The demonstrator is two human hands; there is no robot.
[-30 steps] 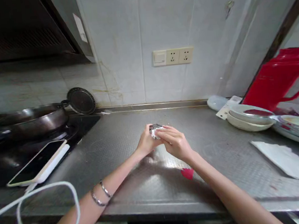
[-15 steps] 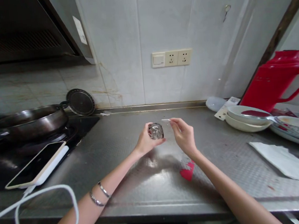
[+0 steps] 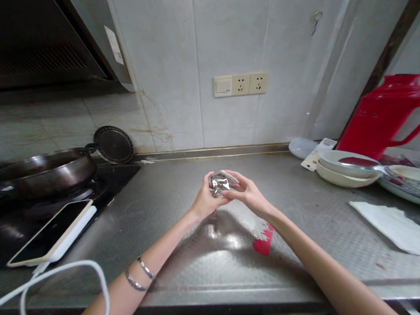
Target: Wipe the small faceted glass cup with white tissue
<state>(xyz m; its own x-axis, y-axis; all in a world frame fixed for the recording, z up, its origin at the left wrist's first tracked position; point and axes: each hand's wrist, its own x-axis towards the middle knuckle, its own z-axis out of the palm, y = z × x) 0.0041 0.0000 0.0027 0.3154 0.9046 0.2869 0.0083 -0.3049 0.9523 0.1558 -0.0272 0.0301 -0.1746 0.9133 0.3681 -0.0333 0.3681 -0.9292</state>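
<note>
Above the middle of the steel counter [image 3: 168,191], my left hand [image 3: 202,200] is closed around a small, shiny, see-through grey container [image 3: 219,185]. Bright glints cover its upper side, so what is inside cannot be made out. My right hand [image 3: 249,194] comes in from the right, its fingers bent and touching the container's right side. A thin whitish piece [image 3: 232,178] shows between those fingers and the container, pinched by the right hand. Below, a ragged red and clear scrap [image 3: 263,241] lies on the counter, near my right forearm.
To the left are a phone on a white block [image 3: 54,232] with a white cable [image 3: 98,267], and a pan [image 3: 48,173] on the stove. At right stand stacked bowls [image 3: 340,177], a red thermos jug [image 3: 384,116] and a white paper sheet [image 3: 398,228].
My right hand has moved left and slightly down with the whitish piece, from beside the container to touching it. My left hand has stayed nearly in place.
</note>
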